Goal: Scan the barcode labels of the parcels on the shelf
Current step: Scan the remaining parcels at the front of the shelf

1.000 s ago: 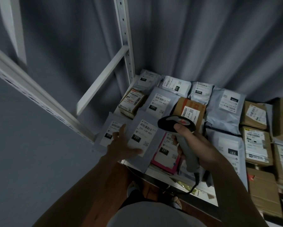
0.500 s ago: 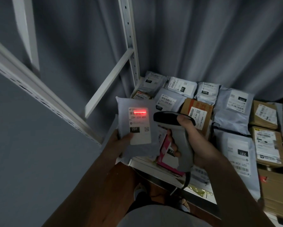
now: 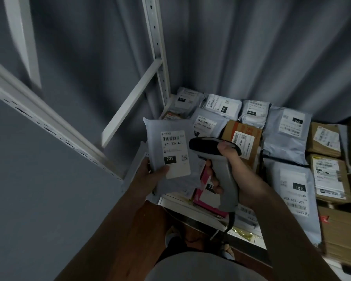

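Nearest us, our right hand point(image 3: 234, 169) grasps the scanner point(image 3: 217, 159), its head just right of the grey parcel point(image 3: 170, 151). Our left hand point(image 3: 150, 175) pinches that parcel upright by its lower edge, label point(image 3: 175, 154) facing us, long axis vertical, above the shelf point(image 3: 178, 201). We judge the scanner must point left at the barcode near the label's top.

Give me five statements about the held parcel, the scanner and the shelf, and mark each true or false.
1. The left hand holds a grey plastic mailer bag with a white label. True.
2. That label's black box reads 010. False: it reads 231.
3. The right hand grips a grey handheld barcode scanner with a black head. True.
4. A red scan line lies across the held label. False: none shows.
5. Only cardboard boxes lie on the white metal shelf. False: grey mailer bags lie there too.
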